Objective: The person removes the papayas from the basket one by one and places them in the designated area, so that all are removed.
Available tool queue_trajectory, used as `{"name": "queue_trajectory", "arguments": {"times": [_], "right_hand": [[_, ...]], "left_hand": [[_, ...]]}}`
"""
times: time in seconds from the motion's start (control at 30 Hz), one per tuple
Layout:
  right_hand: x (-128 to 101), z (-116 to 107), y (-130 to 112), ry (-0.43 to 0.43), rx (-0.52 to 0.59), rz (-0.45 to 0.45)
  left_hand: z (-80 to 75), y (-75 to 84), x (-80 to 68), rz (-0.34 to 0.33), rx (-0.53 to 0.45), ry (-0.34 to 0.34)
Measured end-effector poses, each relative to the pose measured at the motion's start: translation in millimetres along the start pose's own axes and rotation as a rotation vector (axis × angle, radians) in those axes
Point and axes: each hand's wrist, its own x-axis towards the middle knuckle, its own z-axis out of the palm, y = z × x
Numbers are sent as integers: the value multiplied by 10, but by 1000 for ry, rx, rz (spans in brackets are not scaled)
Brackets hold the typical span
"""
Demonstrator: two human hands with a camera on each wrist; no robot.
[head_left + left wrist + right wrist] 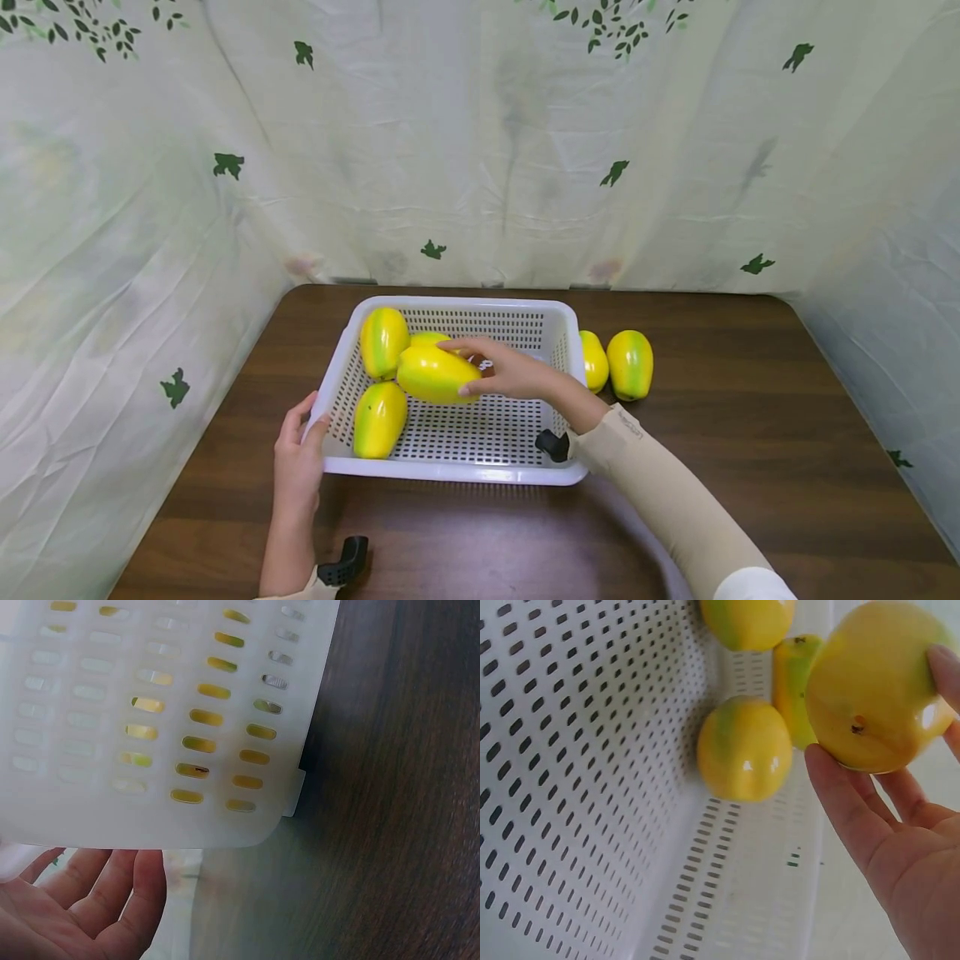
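My right hand [510, 369] holds a yellow-green mango [435, 375] over the inside of a white perforated plastic basket [480, 473], thumb and fingers spread around one end. In the right wrist view, the held mango [877, 690] shows a small dark stem mark. Three others lie at the basket's left side: a back-left mango [382, 340], a front-left mango [379, 423] and a mango [429, 339] partly hidden behind the held one. My left hand [297, 446] grips the basket's left rim, thumb on top; its fingers [142, 900] show beyond the wall in the left wrist view.
Two mangoes, a partly hidden one [594, 362] and a fully visible one [631, 365], lie on the brown wooden table [750, 467] right of the basket. A pale leaf-printed cloth [480, 167] hangs behind and beside the table. Black wrist mounts [343, 563] are on both wrists.
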Motion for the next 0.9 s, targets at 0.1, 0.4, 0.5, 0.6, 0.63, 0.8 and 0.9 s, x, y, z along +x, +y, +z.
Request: {"name": "queue_trajectory", "arguments": {"times": [0.1, 0.4, 0.5, 0.6, 0.63, 0.8, 0.9], "right_hand": [[-18, -8, -9, 43, 31, -42], [-117, -62, -180, 151, 71, -129], [-183, -106, -327, 177, 61, -129], [-239, -143, -407, 206, 54, -100], [-253, -153, -414, 218, 54, -92], [-296, -188, -307, 299, 57, -79], [-321, -207, -230, 348, 39, -92]], "left_hand": [[2, -3, 3, 4, -1, 0], [2, 8, -5, 4, 3, 4], [2, -4, -2, 12, 0, 1], [-6, -92, 43, 28, -6, 10], [-10, -130, 65, 35, -8, 9], [-52, -453, 265, 73, 10, -3], [-65, -600, 358, 81, 19, -1]]}}
